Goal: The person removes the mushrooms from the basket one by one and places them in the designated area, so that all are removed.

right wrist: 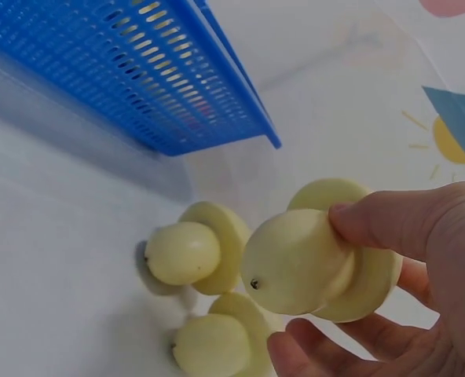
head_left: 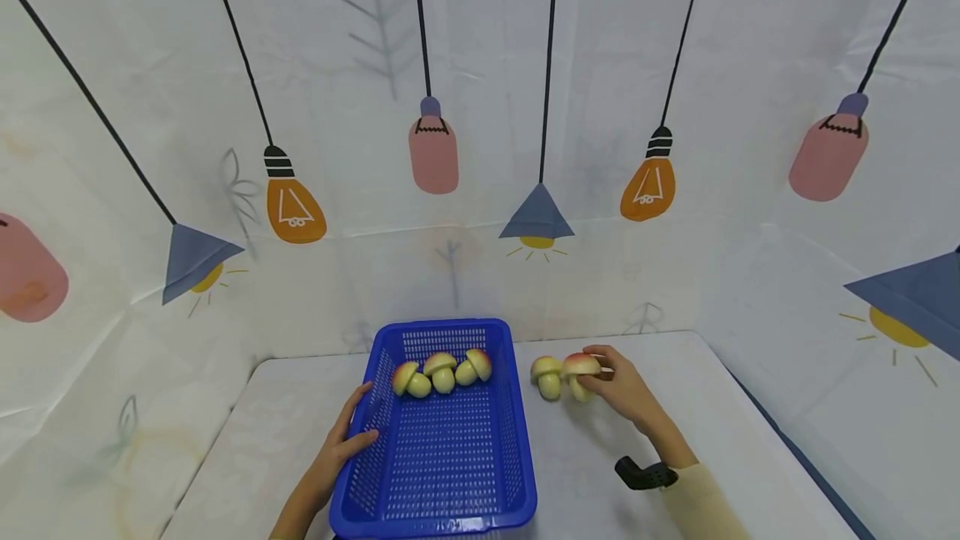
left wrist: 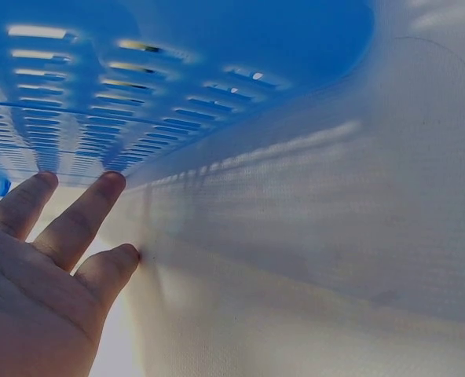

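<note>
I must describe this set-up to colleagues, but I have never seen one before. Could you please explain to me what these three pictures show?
There is no machine here, only a person. The wide picture is from a head camera; the other two are from wrist cameras. On the white table is a blue plastic basket with three toy mushrooms inside. The left hand touches its left side. The right hand holds another toy mushroom; the right wrist picture shows two more on the table.
</note>
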`<state>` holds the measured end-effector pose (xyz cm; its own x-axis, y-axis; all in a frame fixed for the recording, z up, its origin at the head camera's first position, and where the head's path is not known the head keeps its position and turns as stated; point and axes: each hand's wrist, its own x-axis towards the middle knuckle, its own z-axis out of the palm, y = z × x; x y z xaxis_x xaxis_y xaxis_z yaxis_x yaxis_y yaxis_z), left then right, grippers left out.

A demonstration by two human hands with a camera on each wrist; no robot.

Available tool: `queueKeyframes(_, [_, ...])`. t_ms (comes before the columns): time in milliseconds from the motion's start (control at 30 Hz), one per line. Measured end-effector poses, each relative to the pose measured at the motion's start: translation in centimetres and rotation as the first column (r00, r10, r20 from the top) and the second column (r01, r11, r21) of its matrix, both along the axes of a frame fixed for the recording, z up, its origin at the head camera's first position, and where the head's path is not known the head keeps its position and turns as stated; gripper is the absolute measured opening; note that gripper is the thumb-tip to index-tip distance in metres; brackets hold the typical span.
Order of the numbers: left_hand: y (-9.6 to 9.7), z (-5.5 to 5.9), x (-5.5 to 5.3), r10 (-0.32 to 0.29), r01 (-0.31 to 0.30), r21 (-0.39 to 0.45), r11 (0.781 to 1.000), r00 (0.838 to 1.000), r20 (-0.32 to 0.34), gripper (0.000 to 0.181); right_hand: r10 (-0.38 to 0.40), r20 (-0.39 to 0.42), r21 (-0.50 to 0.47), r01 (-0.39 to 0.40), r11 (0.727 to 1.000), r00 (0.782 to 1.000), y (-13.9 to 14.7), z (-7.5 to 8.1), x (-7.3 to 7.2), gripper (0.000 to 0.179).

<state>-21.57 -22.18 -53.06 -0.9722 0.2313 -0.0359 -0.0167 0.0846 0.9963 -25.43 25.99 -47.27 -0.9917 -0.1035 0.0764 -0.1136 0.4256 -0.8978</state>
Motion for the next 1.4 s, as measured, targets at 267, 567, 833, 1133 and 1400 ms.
queueKeyframes(267, [0.2,-0.1,-0.1,0.033,-0.033,0.006,0.999,0.999,0.007,0.074,-0.030,-0.008,0.063,0.031,0.998,1.000,0.8,0.3,-0.5,0.054])
queueKeyframes(567, [0.1,-0.5,-0.1,0.035,-0.035,0.011,0.999,0.999,0.005,0.074,-0.050,-0.017,0.073,0.051,0.996,0.999,1.5,-0.2,-0.8,0.054])
queueKeyframes(833, [0.2,-0.6,-0.1,0.044,-0.044,0.013,0.999,0.999,0.008,0.074,-0.072,-0.013,0.075,0.073,0.995,0.997,1.9,-0.8,-0.7,0.054])
queueKeyframes(1133, [0.3,-0.4,0.0,0.055,-0.055,0.016,0.998,0.998,0.016,0.074,-0.110,-0.070,0.134,0.119,0.984,0.991,2.2,-1.9,-0.6,0.053])
queueKeyframes(1400, [0.3,-0.5,-0.1,0.061,-0.061,0.009,0.998,0.998,0.018,0.073,-0.164,-0.072,0.126,0.172,0.977,0.984,2.7,-3.1,-0.5,0.055])
